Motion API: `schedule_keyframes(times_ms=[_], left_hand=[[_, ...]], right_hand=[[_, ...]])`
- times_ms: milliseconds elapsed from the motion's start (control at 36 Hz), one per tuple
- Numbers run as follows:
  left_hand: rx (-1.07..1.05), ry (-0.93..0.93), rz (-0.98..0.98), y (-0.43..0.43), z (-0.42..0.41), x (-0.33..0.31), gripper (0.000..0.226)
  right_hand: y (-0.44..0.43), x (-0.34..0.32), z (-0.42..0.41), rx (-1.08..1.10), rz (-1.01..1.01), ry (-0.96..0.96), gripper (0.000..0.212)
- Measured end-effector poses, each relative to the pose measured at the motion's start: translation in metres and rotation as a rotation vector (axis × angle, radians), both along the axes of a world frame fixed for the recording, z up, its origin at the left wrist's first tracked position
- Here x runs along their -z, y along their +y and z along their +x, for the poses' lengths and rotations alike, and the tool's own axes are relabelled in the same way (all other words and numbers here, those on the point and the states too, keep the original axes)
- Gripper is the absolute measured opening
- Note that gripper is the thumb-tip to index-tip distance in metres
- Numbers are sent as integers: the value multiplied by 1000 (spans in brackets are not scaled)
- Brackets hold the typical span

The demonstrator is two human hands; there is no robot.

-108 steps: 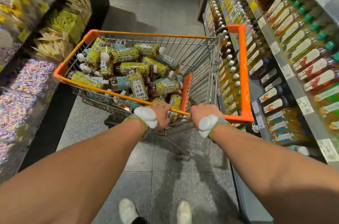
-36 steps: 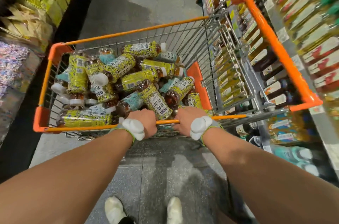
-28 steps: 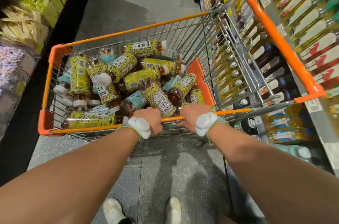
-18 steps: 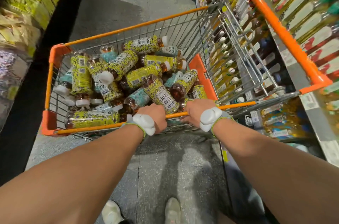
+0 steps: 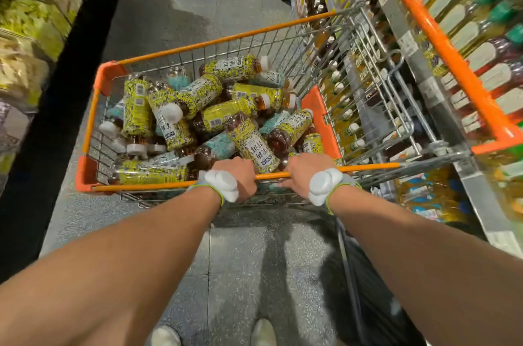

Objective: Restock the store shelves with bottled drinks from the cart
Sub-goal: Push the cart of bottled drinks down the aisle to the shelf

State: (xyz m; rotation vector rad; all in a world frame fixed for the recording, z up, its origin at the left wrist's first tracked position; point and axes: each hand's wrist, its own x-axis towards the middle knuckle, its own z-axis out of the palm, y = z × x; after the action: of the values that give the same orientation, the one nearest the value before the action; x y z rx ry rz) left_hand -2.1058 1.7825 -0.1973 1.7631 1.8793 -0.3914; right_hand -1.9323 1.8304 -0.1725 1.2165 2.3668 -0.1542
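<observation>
Head view: sat at head height, faced forward and steeply down — close over the cart.
Edges: shelves ran along both sides.

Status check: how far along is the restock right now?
Done: the cart stands beside the drinks shelf. In hand: left hand and right hand grip the handle bar, no bottle. Left: the pile of bottles in it needs shelving.

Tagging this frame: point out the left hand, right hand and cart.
left hand (image 5: pixel 240 173): head view, back of the hand.
right hand (image 5: pixel 305 168): head view, back of the hand.
cart (image 5: pixel 271 175): head view, orange rim between the hands.
</observation>
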Motion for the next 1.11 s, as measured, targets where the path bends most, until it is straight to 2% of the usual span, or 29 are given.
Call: schedule_keyframes(times_ms=[250, 472, 722, 833, 944, 1111], left_hand=[[-27, 7, 0, 27, -12, 2, 32], [34, -18, -25, 44, -15, 7, 31], [59, -113, -123, 46, -20, 6, 40], [71, -183, -85, 44, -23, 5, 27], [86, -226, -85, 41, -26, 2, 22], [89, -317, -211, 50, -31, -5, 22]], right_hand=[[23, 15, -5, -64, 32, 109, 58], [32, 23, -2, 3, 80, 276, 90], [34, 18, -15, 179, -109, 229, 94], [32, 15, -18, 203, -130, 196, 98], [31, 14, -18, 230, -154, 184, 93], [37, 16, -22, 278, -207, 153, 88]])
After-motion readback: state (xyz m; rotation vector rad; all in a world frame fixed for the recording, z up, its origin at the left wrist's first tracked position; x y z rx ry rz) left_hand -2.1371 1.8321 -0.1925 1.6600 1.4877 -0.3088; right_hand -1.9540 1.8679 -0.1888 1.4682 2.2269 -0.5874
